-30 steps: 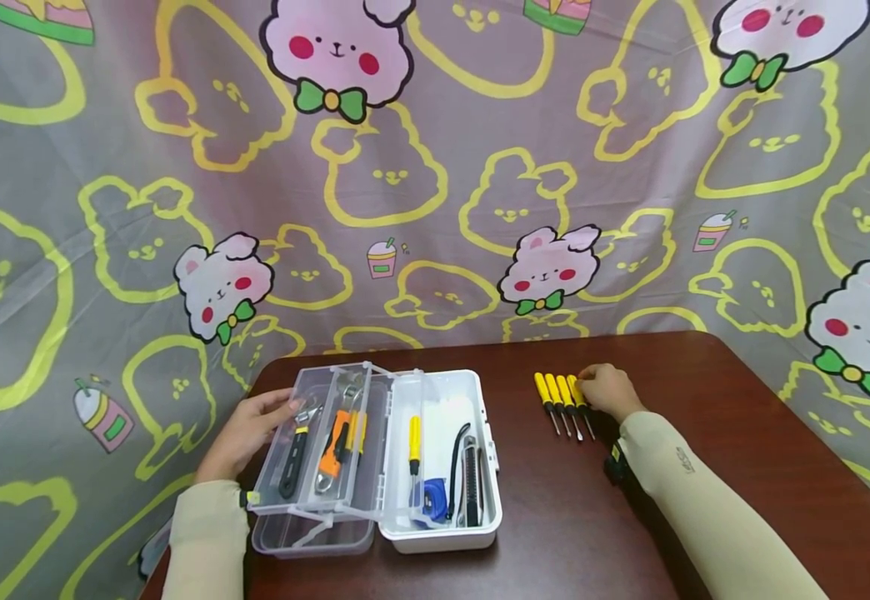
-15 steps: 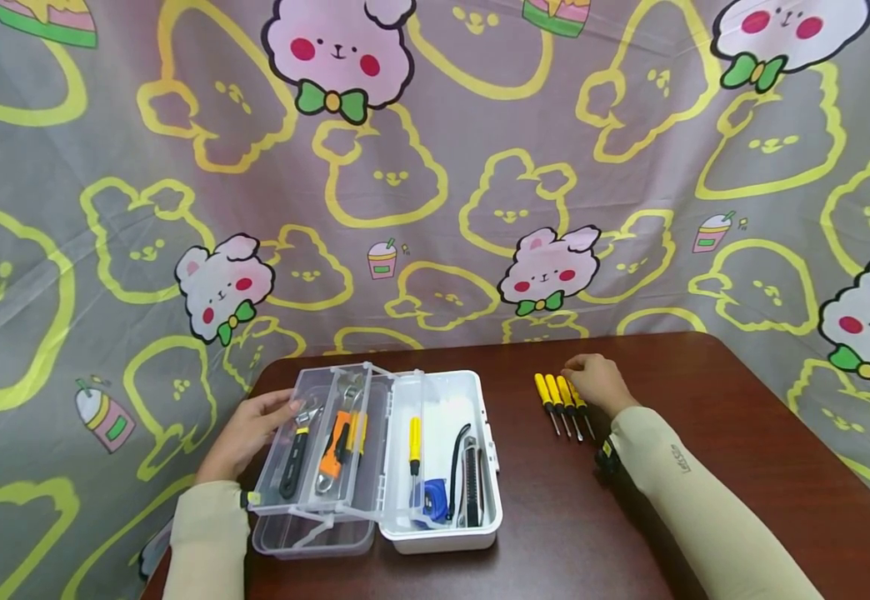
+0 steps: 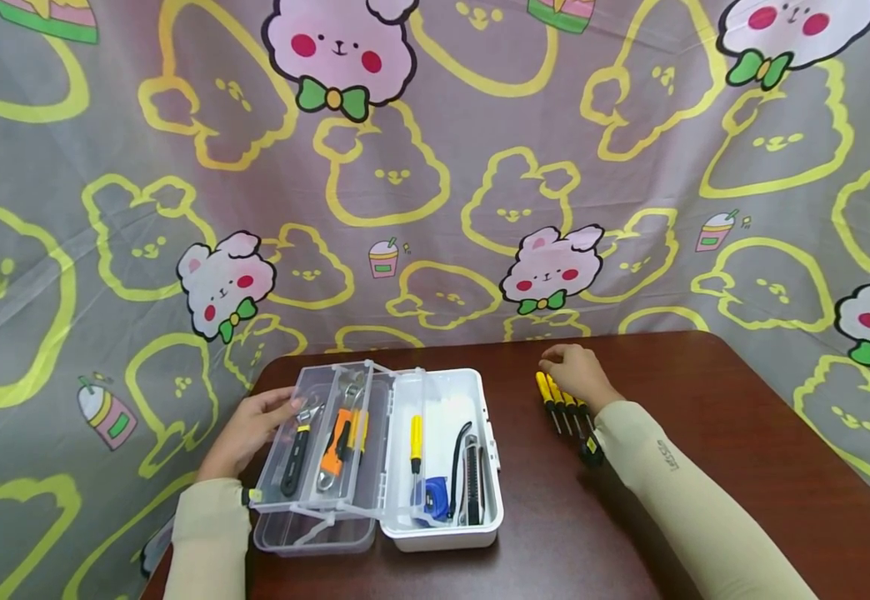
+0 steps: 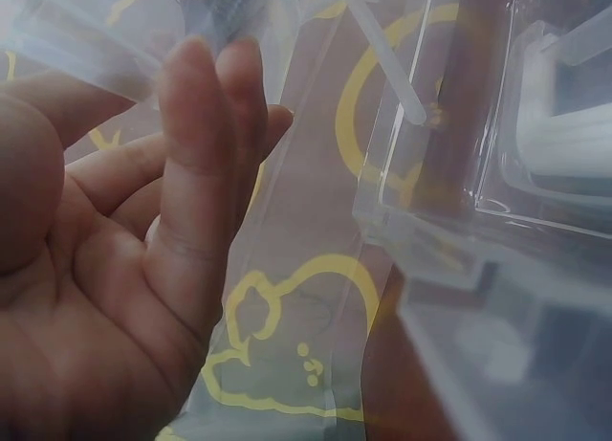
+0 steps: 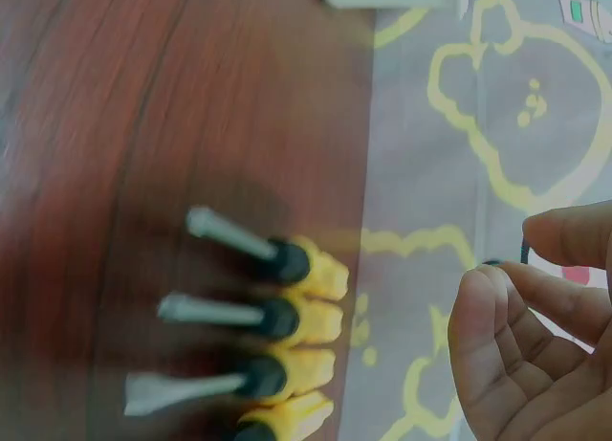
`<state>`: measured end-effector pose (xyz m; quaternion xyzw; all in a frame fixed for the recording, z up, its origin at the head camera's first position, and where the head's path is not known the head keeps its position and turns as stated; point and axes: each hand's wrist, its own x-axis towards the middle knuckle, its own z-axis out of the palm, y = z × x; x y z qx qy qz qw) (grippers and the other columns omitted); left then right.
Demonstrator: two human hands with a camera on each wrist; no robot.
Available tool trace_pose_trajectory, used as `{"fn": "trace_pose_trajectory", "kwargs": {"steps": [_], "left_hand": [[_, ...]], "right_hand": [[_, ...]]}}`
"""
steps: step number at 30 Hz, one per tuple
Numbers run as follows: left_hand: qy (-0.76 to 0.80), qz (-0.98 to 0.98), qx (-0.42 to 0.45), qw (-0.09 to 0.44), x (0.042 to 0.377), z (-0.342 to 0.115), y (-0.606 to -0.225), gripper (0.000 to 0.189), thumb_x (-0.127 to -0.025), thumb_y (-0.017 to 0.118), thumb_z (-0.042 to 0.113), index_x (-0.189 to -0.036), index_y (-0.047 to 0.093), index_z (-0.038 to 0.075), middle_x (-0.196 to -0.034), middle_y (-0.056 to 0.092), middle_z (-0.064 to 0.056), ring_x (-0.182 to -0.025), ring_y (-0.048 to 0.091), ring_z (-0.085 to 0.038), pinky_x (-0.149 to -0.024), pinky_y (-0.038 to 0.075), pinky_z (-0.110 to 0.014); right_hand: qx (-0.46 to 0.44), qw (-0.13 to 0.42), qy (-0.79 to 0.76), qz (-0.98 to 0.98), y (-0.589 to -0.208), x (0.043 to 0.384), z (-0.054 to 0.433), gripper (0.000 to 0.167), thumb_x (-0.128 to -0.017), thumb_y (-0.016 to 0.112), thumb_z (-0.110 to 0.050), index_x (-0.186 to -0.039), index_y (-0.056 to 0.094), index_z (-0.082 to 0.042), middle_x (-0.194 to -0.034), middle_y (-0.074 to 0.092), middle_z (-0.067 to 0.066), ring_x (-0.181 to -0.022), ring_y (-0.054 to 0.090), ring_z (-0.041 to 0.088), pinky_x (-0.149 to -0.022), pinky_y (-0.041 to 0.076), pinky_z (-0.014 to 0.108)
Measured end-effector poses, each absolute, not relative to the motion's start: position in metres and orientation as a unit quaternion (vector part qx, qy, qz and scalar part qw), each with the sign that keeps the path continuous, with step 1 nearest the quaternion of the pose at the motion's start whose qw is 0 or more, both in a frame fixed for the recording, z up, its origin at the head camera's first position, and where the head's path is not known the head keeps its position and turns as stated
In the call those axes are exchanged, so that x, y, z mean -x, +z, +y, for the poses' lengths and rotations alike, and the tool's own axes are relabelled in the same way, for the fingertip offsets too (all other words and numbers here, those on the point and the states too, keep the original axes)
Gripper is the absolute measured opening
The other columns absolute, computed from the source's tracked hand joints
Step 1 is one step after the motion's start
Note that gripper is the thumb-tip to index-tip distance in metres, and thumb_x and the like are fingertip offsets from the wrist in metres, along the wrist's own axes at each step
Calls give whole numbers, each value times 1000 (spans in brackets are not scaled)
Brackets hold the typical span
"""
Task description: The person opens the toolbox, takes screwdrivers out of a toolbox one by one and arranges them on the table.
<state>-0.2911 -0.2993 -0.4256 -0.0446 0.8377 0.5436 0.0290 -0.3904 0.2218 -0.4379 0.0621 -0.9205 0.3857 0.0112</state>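
Observation:
My left hand [image 3: 250,427] grips the outer edge of the clear plastic tray [image 3: 327,505] of an opened toolbox, thumb over the edge. In the left wrist view its fingers [image 4: 196,144] reach up to the clear plastic. Inside the tray lie an adjustable wrench [image 3: 297,458] with a black handle and an orange-handled tool [image 3: 334,442]. My right hand [image 3: 579,375] hovers over several yellow-handled screwdrivers [image 3: 543,388] lying side by side on the table, partly hiding them. The right wrist view shows their shafts [image 5: 215,312] beside the hand, whose loosely bent fingers hold nothing.
The toolbox's white base [image 3: 442,543] holds a yellow screwdriver [image 3: 416,437], a blue tape measure [image 3: 436,498] and a utility knife [image 3: 472,481]. The brown table [image 3: 555,533] ends at a patterned cloth [image 3: 435,292] behind it.
My right hand has moved left across the screwdriver handles, from the rightmost one toward the leftmost. The left hand and toolbox have stayed in place.

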Motion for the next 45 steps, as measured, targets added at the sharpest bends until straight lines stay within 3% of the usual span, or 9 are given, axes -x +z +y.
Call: {"fn": "trace_pose_trajectory", "kwargs": {"steps": [6, 14, 21, 45], "left_hand": [[545, 837, 39, 27, 292, -301, -426, 71, -91, 64, 47, -144, 45, 3, -123, 60, -18, -93, 64, -25, -76, 54, -37], [549, 835, 34, 25, 292, -301, -427, 71, -91, 66, 47, -143, 46, 3, -123, 60, -18, -93, 63, -26, -75, 54, -37], [548, 835, 43, 30, 293, -301, -426, 72, -90, 65, 48, -143, 46, 3, -123, 60, -18, -94, 63, -26, -76, 54, -37], [544, 838, 42, 29, 295, -302, -427, 73, -90, 65, 49, -144, 45, 3, -125, 59, -18, -94, 63, -26, -76, 54, -37]], "right_hand": [[-88, 25, 369, -925, -432, 389, 205, 32, -96, 60, -24, -120, 65, -3, -81, 64, 12, -54, 54, 23, -53, 45, 34], [-119, 41, 355, -926, -426, 386, 182, 31, -96, 61, -24, -118, 68, -3, -103, 67, 9, -78, 59, 23, -70, 49, 39], [-137, 47, 358, -923, -424, 386, 162, 31, -95, 63, -28, -116, 69, -6, -110, 67, 8, -90, 62, 23, -77, 52, 42], [-201, 49, 361, -909, -390, 382, 112, 27, -95, 64, -24, -115, 70, -7, -103, 68, 2, -89, 61, 19, -78, 51, 38]]}}
